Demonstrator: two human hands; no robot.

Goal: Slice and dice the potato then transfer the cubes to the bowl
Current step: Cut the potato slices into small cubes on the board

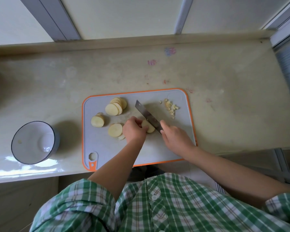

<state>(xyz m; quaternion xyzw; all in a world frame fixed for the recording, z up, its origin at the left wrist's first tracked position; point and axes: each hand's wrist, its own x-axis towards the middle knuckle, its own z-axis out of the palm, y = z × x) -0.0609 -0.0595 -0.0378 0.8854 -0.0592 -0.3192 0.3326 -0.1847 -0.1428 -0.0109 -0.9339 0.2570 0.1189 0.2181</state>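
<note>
Presently, on the cutting board (157, 153), the left hand (134, 129) pinches stacked potato slices (148, 127). The right hand (174, 136) grips the knife (147, 115), blade at their right side. The bowl (32, 143) stands left, apart. Farther: loose rounds (115, 106); cubes (171, 107) far right.

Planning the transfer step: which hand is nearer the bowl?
Left. The left hand holds potato slices on the board, on the side toward the bowl; the right hand grips the knife farther right, beyond the left hand.
</note>
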